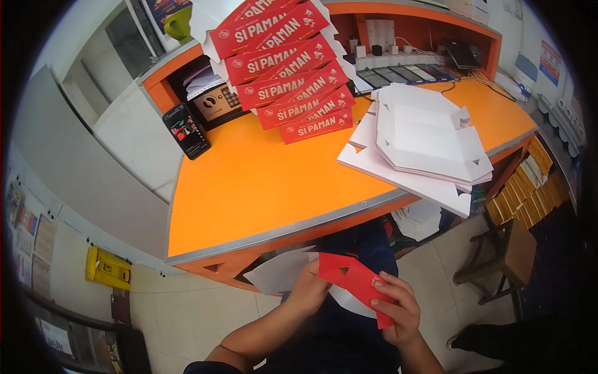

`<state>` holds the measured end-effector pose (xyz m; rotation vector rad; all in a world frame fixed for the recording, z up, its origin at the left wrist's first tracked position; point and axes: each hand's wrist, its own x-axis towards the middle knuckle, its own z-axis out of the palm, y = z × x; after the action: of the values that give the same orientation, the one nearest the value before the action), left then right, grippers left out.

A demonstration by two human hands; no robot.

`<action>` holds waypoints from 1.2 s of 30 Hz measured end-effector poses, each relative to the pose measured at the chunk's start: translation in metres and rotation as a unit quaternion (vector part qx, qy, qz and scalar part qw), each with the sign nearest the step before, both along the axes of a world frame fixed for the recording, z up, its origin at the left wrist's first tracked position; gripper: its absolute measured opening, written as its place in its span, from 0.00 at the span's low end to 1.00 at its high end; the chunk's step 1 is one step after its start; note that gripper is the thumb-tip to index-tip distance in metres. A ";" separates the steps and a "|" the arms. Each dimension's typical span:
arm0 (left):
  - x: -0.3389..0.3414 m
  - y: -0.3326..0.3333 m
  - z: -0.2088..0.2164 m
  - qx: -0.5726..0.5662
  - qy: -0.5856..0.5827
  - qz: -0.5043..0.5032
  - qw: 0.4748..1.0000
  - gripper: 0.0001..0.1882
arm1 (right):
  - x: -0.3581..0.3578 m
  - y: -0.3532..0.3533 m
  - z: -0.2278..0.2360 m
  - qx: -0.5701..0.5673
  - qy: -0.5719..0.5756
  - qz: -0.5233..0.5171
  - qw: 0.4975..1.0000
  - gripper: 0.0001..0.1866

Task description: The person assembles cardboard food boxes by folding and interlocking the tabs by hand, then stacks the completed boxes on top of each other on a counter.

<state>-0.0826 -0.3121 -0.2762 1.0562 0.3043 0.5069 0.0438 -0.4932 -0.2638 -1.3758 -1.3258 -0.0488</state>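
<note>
Fingers (392, 292) of the right hand (403, 315) bend, slightly spread, over the right end of the red carton (356, 282). The left hand (308, 292) grips it farther left, fingertips mostly hidden. The carton spans between both hands, below the desk's (249, 199) edge.

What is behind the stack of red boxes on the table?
Parts of an orange shelf show past both sides of the red boxes, with a safe at left; whatever is directly behind them is covered.
</note>
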 end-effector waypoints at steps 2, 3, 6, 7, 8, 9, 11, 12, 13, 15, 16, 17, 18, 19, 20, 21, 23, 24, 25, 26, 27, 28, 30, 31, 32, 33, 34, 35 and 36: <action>-0.003 0.003 0.003 -0.022 -0.020 0.038 0.999 0.14 | -0.002 0.004 0.002 0.001 -0.014 0.010 1.000 0.16; -0.006 0.006 0.000 -0.034 -0.032 0.049 0.998 0.13 | -0.003 0.006 0.003 0.002 -0.020 0.015 1.000 0.16; -0.008 0.012 0.008 -0.042 -0.027 0.076 0.996 0.11 | -0.005 0.007 0.001 -0.007 -0.033 0.033 0.999 0.16; -0.008 0.013 0.011 -0.040 -0.019 0.085 0.995 0.10 | -0.006 0.007 0.000 -0.008 -0.039 0.035 0.999 0.16; -0.009 0.014 0.009 -0.054 -0.025 0.080 0.995 0.10 | -0.007 0.006 0.000 -0.009 -0.045 0.037 0.998 0.16; -0.010 0.017 0.006 -0.068 -0.030 0.075 0.994 0.09 | -0.009 0.006 -0.001 -0.009 -0.051 0.038 0.998 0.17; -0.012 0.022 -0.001 -0.078 -0.037 0.062 0.994 0.09 | -0.010 0.006 0.000 -0.014 -0.061 0.046 0.997 0.17; -0.013 0.024 -0.004 -0.075 -0.039 0.054 0.995 0.10 | -0.011 0.006 0.000 -0.016 -0.066 0.049 0.997 0.17; -0.016 0.026 -0.006 -0.069 -0.041 0.048 0.996 0.11 | -0.011 0.008 -0.001 -0.019 -0.070 0.046 0.996 0.17; -0.017 0.020 -0.008 -0.081 -0.047 0.059 0.994 0.14 | -0.013 0.011 -0.003 -0.023 -0.078 0.040 0.996 0.16; -0.018 0.016 -0.008 -0.083 -0.049 0.070 0.993 0.15 | -0.015 0.014 -0.003 -0.021 -0.069 0.020 0.997 0.16; -0.017 0.009 -0.009 -0.051 -0.023 0.076 0.996 0.17 | -0.018 0.018 -0.002 -0.017 -0.062 0.001 0.998 0.15; -0.016 -0.003 -0.010 -0.020 0.004 0.084 0.996 0.19 | -0.021 0.021 0.000 -0.013 -0.055 -0.017 0.998 0.15; -0.018 -0.009 -0.012 0.013 0.033 0.093 0.995 0.21 | -0.023 0.025 -0.001 -0.013 -0.051 -0.031 0.998 0.14; -0.026 -0.012 -0.016 0.116 0.024 0.041 0.992 0.20 | -0.024 0.027 -0.002 -0.014 -0.061 -0.024 0.998 0.14; -0.031 -0.015 -0.028 0.089 0.064 0.006 0.994 0.18 | -0.023 0.029 -0.002 -0.015 -0.070 -0.017 0.997 0.14; -0.027 -0.015 -0.029 0.013 0.096 -0.023 0.995 0.15 | -0.026 0.031 -0.002 -0.024 -0.076 -0.020 0.997 0.12; -0.024 -0.013 -0.026 -0.030 0.090 -0.013 0.995 0.14 | -0.026 0.032 -0.004 -0.016 -0.082 -0.005 0.996 0.13; -0.020 -0.011 -0.017 -0.075 0.082 -0.008 0.994 0.13 | -0.023 0.030 -0.009 -0.011 -0.089 0.005 0.996 0.13; -0.017 -0.009 -0.008 -0.096 0.072 0.000 0.993 0.12 | -0.021 0.027 -0.013 -0.006 -0.096 0.015 0.995 0.14; -0.015 -0.005 0.001 -0.117 0.063 0.008 0.991 0.12 | -0.021 0.026 -0.017 0.004 -0.079 0.017 0.997 0.14; -0.014 -0.004 0.005 -0.139 0.054 0.017 0.989 0.12 | -0.021 0.025 -0.021 0.014 -0.061 0.019 0.998 0.13; -0.016 -0.003 -0.012 -0.118 0.045 0.000 0.992 0.11 | -0.020 0.024 -0.027 0.040 -0.021 0.029 0.999 0.14; -0.015 -0.002 -0.014 -0.107 0.041 -0.008 0.993 0.11 | -0.019 0.025 -0.029 0.057 0.000 0.038 0.998 0.15; -0.014 -0.004 -0.015 -0.107 0.029 -0.007 0.994 0.11 | -0.019 0.026 -0.031 0.074 0.022 0.045 0.996 0.17; -0.012 -0.006 -0.014 -0.108 0.016 -0.006 0.994 0.11 | -0.021 0.029 -0.035 0.097 0.057 0.038 0.993 0.17; -0.010 -0.008 -0.012 -0.108 0.004 -0.005 0.994 0.11 | -0.024 0.031 -0.041 0.119 0.093 0.032 0.988 0.18; -0.009 -0.009 -0.013 -0.102 0.007 -0.004 0.995 0.11 | -0.026 0.032 -0.045 0.141 0.129 0.025 0.981 0.18; -0.008 -0.011 -0.015 -0.095 0.010 -0.002 0.995 0.11 | -0.027 0.032 -0.048 0.133 0.141 0.015 0.981 0.19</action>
<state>-0.0903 -0.3230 -0.2916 0.8770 0.3612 0.4556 0.0171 -0.4609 -0.3119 -1.0909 -1.0608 -0.0084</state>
